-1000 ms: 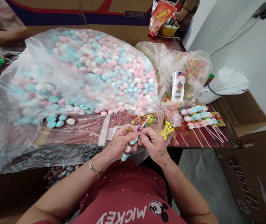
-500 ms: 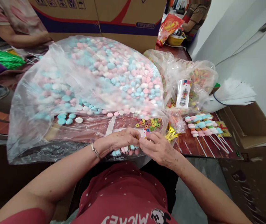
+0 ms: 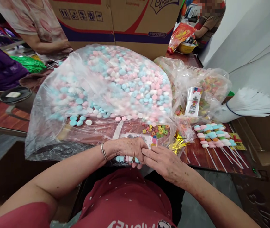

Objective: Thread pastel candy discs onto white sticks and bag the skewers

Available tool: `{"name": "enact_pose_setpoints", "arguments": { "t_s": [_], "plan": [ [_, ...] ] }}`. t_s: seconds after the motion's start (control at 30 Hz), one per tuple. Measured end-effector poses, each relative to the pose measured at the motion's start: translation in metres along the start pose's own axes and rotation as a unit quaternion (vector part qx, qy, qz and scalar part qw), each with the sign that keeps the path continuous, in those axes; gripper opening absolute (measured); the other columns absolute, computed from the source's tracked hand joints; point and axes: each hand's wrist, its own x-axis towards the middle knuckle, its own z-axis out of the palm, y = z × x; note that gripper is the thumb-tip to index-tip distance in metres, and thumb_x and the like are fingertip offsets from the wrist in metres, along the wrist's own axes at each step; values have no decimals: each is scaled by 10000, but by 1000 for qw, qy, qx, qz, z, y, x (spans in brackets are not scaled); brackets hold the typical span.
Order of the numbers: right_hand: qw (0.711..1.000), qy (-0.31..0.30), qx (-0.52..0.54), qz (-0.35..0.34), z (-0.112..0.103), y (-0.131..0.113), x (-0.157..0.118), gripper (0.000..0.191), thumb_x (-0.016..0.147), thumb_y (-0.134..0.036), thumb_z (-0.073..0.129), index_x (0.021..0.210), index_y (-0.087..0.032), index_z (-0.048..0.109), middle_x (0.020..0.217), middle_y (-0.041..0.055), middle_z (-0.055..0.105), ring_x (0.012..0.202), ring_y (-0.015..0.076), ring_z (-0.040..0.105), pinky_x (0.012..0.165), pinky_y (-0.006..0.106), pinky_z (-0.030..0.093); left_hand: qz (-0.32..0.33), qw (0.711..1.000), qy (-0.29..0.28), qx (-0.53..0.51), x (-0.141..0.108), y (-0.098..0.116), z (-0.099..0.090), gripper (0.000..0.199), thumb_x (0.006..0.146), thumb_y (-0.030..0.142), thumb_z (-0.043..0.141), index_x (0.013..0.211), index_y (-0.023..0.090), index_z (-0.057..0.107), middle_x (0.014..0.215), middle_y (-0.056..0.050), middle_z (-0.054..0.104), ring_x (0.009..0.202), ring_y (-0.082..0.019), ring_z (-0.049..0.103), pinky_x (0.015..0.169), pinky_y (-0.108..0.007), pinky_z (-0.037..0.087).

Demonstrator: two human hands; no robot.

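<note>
- Head view, edges: the near edge of the red wood-grain tabletop (image 3: 202, 158) ran just beside the two hands, with clear plastic draped over it on the left.
- Head view, room: a large marshmallow bag (image 3: 125, 79) filled most of the area beyond the hands; to the right, tabletop surface showed between the gold ties (image 3: 180, 144) and the bare-stick skewers (image 3: 213, 136).
- Fingers, left hand (image 3: 129, 148): curled over a wrapped marshmallow skewer (image 3: 126, 159), which lay under the palm near the tabletop's edge.
- Fingers, right hand (image 3: 165, 163): bent and held close together, tips touching the left hand at the thumb side; whether they pinched anything could not be told, contact point hidden.
- Materials: bag thin, wrinkled, translucent; contents rounded, matte, in blue, pink and white. Ties shiny, foil-like, in thin strips.
- Ring sweets (image 3: 156, 129): small, holed, yellow, green and red, just beyond the hands.
- Printed packets (image 3: 193, 102): flat, white, stacked on a clear bag at right.
- Paper sticks (image 3: 253, 103): white, slender, bundled, fanned at the tips.
</note>
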Motion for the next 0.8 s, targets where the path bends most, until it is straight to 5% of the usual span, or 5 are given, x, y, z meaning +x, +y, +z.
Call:
{"name": "enact_pose_setpoints", "arguments": {
  "t_s": [0.2,0.33,0.5,0.67,0.8],
  "plan": [
    [1000,-6,-14,22,0,-6,0,221,984,-156,406,883,-175,603,829,49,622,748,175,522,700,309,403,18,1000,-16,7,-4,6,1,37,609,126,611,598,161,611,541,14,626,466,-119,552,416,-197,373],
    [983,42,-152,96,14,-17,3,253,941,-81,376,856,-146,605,791,89,600,730,217,493,695,356,387,42,984,108,133,-4,10,12,125,630,54,553,590,172,543,528,-1,594,485,-149,547,444,-231,383],
    [932,130,-209,265,34,-4,12,275,922,-60,358,776,-175,561,695,80,572,655,219,479,602,344,344,167,795,427,397,10,9,32,182,795,20,449,800,145,582,719,-113,648,656,-240,601,615,-345,458],
    [896,273,-12,351,29,21,23,195,962,-236,407,836,-211,553,739,37,627,679,190,558,613,304,410,331,621,552,448,6,5,41,185,930,150,425,913,142,609,942,-162,672,869,-266,598,791,-417,450],
    [872,351,65,335,20,13,37,134,935,-205,456,861,-220,566,797,25,655,731,167,600,674,284,454,357,727,516,279,-12,-1,46,223,922,290,481,811,165,628,791,-92,665,757,-212,571,765,-368,446]
  ]
}}
